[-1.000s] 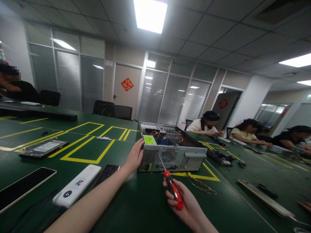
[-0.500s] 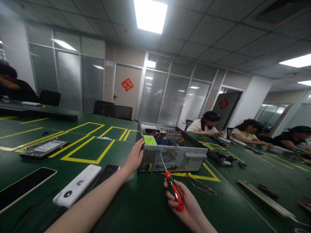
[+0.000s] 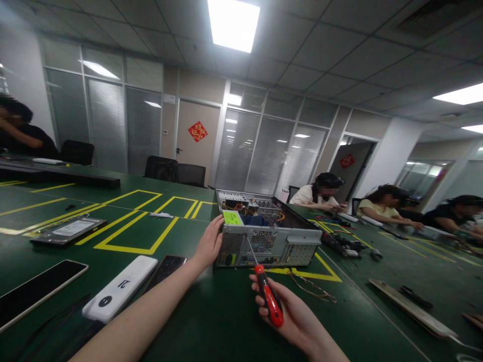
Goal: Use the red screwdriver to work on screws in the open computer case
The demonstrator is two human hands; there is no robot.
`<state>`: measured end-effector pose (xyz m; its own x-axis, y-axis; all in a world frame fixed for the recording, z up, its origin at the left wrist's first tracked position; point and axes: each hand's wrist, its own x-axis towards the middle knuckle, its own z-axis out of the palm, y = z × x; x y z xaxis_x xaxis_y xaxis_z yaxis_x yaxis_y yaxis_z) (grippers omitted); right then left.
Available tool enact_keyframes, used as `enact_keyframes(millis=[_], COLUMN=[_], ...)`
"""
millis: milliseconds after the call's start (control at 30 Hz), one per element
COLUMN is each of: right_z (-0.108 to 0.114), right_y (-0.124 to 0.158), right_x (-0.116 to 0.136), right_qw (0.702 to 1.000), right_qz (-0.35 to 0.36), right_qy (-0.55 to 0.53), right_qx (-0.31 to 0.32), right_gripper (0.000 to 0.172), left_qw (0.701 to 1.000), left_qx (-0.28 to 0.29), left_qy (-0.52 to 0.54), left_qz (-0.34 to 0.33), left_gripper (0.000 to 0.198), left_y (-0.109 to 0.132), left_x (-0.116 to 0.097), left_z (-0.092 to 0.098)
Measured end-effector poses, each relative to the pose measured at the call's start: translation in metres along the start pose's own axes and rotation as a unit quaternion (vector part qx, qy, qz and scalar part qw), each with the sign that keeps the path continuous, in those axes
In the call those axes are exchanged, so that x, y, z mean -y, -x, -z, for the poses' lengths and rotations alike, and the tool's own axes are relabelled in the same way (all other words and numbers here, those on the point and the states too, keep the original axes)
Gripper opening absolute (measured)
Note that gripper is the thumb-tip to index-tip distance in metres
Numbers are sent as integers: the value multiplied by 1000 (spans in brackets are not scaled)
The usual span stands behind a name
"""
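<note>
An opened computer case (image 3: 271,234) lies on the green table, its rear panel facing me, with a power supply bearing a bright green label (image 3: 232,217) at its near left corner. My left hand (image 3: 209,244) holds the case at that corner, fingers along the side and top edge. In my right hand (image 3: 277,306) is a screwdriver (image 3: 268,296) with a red and black handle, the fingers wrapped round it. Its shaft slants up to the rear panel beside the vent grille, near the power supply. Whether the tip sits in a screw is too small to tell.
Left of the case lie a hard drive (image 3: 70,229), a white device marked 21 (image 3: 121,286) and dark phones (image 3: 41,291). Thin wires (image 3: 313,286), a cable bundle (image 3: 343,245) and a long flat panel (image 3: 411,306) lie to the right. Other people sit beyond.
My right hand has shifted slightly left, and the screwdriver handle has turned, showing more red. My left hand and the case have stayed where they were.
</note>
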<state>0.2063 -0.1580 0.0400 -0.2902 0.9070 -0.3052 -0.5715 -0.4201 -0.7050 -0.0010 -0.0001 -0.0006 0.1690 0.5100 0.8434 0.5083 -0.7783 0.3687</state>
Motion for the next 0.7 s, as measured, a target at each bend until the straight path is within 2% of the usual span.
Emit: enact_keyframes(millis=[167, 267, 367, 500, 700], right_z=[-5, -6, -4, 2, 10], right_y=[8, 8, 6, 2, -1], right_x=[13, 14, 10, 2, -6], right_qw=[991, 984, 981, 983, 987], right_qz=[-16, -9, 7, 36, 21], right_qy=[6, 35, 56, 50, -4], right_qx=[134, 173, 187, 173, 162], right_gripper=[46, 53, 56, 61, 53], left_qw=[1000, 1000, 1000, 1000, 1000], left_qx=[-1, -2, -2, -1, -5], left_qy=[2, 6, 6, 8, 7], left_qz=[-3, -1, 0, 2, -5], left_gripper=[43, 42, 42, 42, 42], left_y=[0, 0, 0, 0, -1], left_x=[0, 0, 0, 0, -1], left_z=[0, 0, 0, 0, 0])
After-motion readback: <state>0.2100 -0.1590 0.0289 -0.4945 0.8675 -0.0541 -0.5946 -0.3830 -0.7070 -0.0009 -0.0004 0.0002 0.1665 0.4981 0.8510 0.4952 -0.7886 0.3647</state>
